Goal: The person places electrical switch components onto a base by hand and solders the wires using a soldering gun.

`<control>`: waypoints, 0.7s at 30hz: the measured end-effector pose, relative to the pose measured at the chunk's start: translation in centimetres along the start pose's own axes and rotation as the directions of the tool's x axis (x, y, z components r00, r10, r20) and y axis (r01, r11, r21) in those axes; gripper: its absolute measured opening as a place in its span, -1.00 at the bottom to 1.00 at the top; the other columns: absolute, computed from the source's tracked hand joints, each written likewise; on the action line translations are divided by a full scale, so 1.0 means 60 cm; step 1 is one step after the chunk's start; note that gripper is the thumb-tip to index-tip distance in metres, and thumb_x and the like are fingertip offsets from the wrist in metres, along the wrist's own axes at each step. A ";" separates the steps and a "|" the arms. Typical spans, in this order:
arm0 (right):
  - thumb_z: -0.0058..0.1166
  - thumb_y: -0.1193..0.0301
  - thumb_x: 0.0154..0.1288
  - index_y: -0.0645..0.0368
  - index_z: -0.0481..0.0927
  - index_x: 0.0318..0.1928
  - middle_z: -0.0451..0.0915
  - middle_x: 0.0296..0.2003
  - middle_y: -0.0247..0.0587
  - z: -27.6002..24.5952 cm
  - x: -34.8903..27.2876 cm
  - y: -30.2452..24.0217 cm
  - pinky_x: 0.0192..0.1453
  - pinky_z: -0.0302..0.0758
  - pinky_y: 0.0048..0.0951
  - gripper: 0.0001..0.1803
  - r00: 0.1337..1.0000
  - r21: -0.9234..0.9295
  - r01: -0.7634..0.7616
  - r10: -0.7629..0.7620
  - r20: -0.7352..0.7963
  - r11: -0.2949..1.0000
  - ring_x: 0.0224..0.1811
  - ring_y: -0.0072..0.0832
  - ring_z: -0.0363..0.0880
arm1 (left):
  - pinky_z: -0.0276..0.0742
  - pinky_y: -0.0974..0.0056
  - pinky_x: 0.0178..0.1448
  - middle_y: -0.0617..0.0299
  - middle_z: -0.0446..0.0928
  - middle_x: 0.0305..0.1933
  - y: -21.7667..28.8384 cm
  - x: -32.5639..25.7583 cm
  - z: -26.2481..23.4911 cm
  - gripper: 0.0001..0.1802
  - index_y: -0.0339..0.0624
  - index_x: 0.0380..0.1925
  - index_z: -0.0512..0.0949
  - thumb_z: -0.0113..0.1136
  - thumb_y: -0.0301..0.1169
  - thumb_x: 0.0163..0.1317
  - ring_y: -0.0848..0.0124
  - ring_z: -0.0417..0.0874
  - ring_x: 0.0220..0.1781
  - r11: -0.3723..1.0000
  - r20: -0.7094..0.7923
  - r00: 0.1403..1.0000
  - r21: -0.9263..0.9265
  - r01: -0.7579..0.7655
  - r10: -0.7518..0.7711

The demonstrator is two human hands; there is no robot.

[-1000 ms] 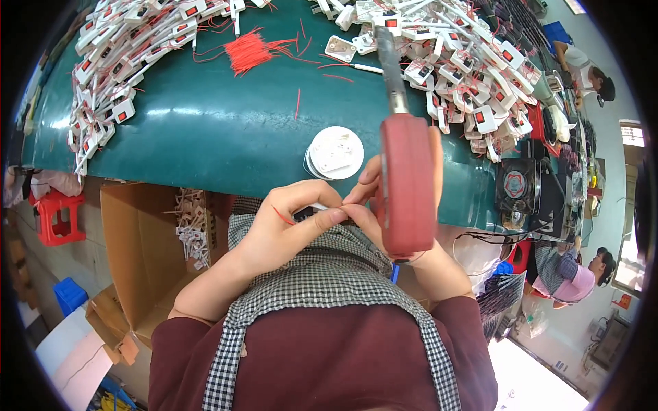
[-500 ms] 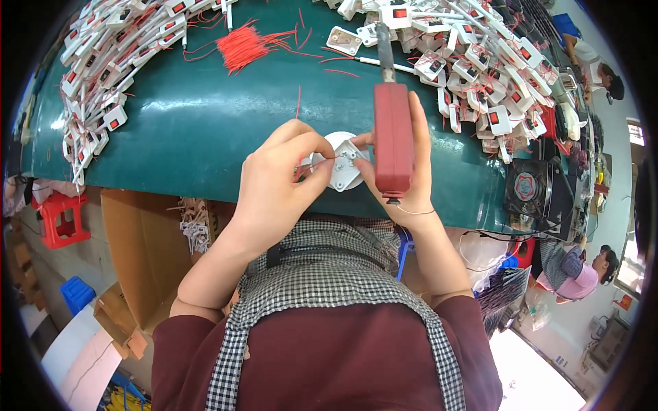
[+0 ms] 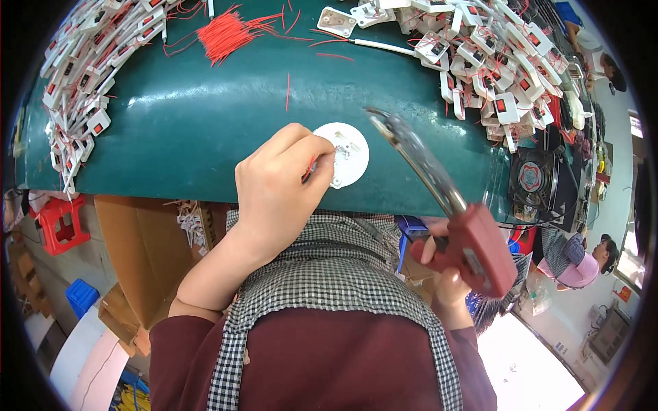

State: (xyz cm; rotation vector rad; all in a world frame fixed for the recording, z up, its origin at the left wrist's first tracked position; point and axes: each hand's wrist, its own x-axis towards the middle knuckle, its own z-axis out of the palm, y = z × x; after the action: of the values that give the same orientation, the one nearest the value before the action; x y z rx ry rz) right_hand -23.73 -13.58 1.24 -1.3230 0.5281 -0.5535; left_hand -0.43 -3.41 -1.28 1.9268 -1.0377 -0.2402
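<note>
One round white plastic disc [image 3: 343, 155] lies flat on the green worktop [image 3: 205, 123], near its front edge. Left hand [image 3: 277, 181] rests against the disc's left rim, fingers [image 3: 317, 149] curled and pinching one short red wire [image 3: 310, 167] at the disc. Right hand [image 3: 439, 264] is off the worktop, below its edge, fingers closed around the red grip of one soldering gun [image 3: 452, 219]; its metal tip points up and left, ending just right of the disc, apart from it. One bundle of red wires [image 3: 226, 31] lies at the far side. Two heaps of white switch modules, left [image 3: 75, 75] and right [image 3: 493, 61], too many to count. One black fan [image 3: 531, 177] at right.
</note>
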 end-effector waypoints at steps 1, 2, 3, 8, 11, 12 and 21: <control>0.29 0.16 0.15 0.41 0.38 0.13 0.52 -0.06 -0.03 0.001 -0.009 -0.002 -0.17 0.49 -0.52 -0.31 1.000 0.001 -0.003 0.003 0.000 1.000 -0.21 -0.49 0.57 | 0.43 0.36 -0.42 0.20 0.52 -0.45 0.000 -0.001 0.003 -0.91 -0.27 -0.48 0.56 0.25 -0.63 -0.03 0.39 0.56 -0.47 1.000 -0.014 1.000 0.003 -0.016 0.016; 0.29 0.09 0.13 0.45 0.39 0.11 0.54 -0.17 -0.06 0.001 -0.017 -0.003 -0.20 0.48 -0.52 -0.26 0.999 -0.065 -0.039 0.038 -0.024 0.997 -0.27 -0.50 0.56 | 0.43 0.36 -0.42 0.20 0.52 -0.45 0.000 -0.003 0.004 -0.91 -0.27 -0.48 0.56 0.25 -0.63 -0.03 0.39 0.56 -0.47 1.000 -0.014 1.000 0.006 -0.013 0.013; 0.30 0.02 0.11 0.49 0.40 0.10 0.57 -0.28 -0.09 0.000 -0.024 -0.003 -0.24 0.46 -0.52 -0.20 0.996 -0.129 -0.077 0.071 -0.049 0.989 -0.32 -0.52 0.54 | 0.42 0.37 -0.44 0.21 0.52 -0.46 0.002 -0.004 0.004 -0.91 -0.27 -0.48 0.56 0.24 -0.64 -0.04 0.41 0.55 -0.48 1.000 -0.017 1.000 0.025 -0.005 0.006; 0.27 0.02 0.13 0.56 0.38 0.09 0.58 -0.40 -0.19 -0.001 -0.050 0.019 -0.28 0.47 -0.54 -0.18 0.994 -0.266 -0.012 -0.018 -0.107 0.964 -0.44 -0.52 0.54 | 0.41 0.29 -0.50 0.27 0.47 -0.52 0.002 -0.001 0.013 -0.90 -0.16 -0.55 0.52 0.26 -0.56 -0.06 0.35 0.52 -0.57 0.997 -0.079 0.995 0.057 -0.057 0.062; 0.28 0.18 0.15 0.55 0.40 0.08 0.59 -0.39 -0.19 -0.004 -0.037 0.011 -0.25 0.50 -0.53 -0.30 1.000 -0.169 -0.027 0.028 0.000 0.985 -0.41 -0.52 0.57 | 0.41 0.29 -0.50 0.27 0.47 -0.52 0.001 -0.006 0.015 -0.90 -0.16 -0.54 0.53 0.27 -0.56 -0.07 0.35 0.53 -0.57 0.997 -0.102 0.993 0.058 -0.051 0.057; 0.26 0.26 0.13 0.53 0.41 0.08 0.59 -0.38 -0.18 -0.014 -0.039 0.018 -0.25 0.52 -0.52 -0.36 0.998 -0.254 -0.012 0.027 0.056 0.967 -0.40 -0.53 0.58 | 0.41 0.29 -0.51 0.27 0.47 -0.52 -0.001 -0.009 0.017 -0.89 -0.16 -0.54 0.53 0.27 -0.56 -0.07 0.35 0.53 -0.58 0.998 -0.121 0.991 0.050 -0.047 0.052; 0.15 0.61 -0.04 0.46 0.42 0.12 0.61 -0.32 -0.16 -0.007 -0.046 0.027 -0.22 0.56 -0.54 -0.40 0.991 -0.405 -0.124 0.130 -0.011 0.906 -0.35 -0.54 0.61 | 0.42 0.28 -0.51 0.27 0.47 -0.52 -0.001 -0.008 0.023 -0.89 -0.17 -0.53 0.53 0.27 -0.56 -0.09 0.34 0.53 -0.57 0.993 -0.147 0.985 0.095 -0.072 0.086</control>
State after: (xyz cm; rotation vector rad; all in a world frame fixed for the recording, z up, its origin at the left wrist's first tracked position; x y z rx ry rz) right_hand -25.99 -11.85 -0.30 -1.6715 0.7386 -0.3322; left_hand -1.42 -3.89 -2.22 1.9464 -1.0361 -0.0029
